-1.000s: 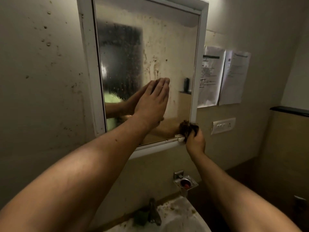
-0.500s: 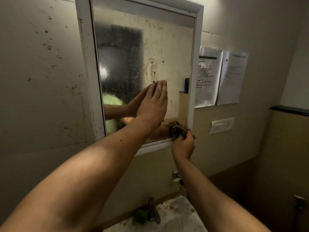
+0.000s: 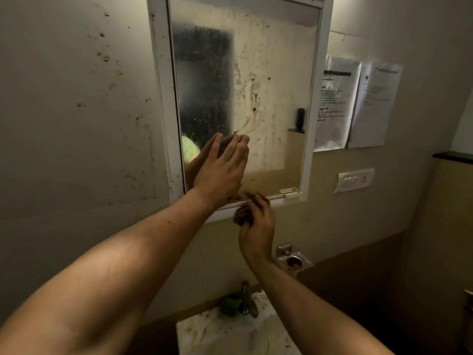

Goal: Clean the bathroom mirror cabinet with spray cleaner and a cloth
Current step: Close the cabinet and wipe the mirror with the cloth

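Note:
The mirror cabinet [image 3: 314,103] hangs on the wall with a white frame and glass smeared with brown streaks and droplets. My left hand [image 3: 222,170] lies flat against the lower part of the glass, fingers straight and together. Just below it, my right hand [image 3: 256,226] grips a dark crumpled cloth [image 3: 243,213] and holds it against the frame's bottom edge, left of the middle. No spray bottle is in view.
A stained white sink [image 3: 230,334] with a metal tap [image 3: 247,301] sits below. A metal soap dish [image 3: 294,261] is fixed to the wall at right. Two paper notices [image 3: 358,103] and a switch plate [image 3: 354,180] hang right of the cabinet.
My right hand has slid the cloth leftward along the bottom edge, from the lower right corner to under my left hand. My left hand stays flat on the glass.

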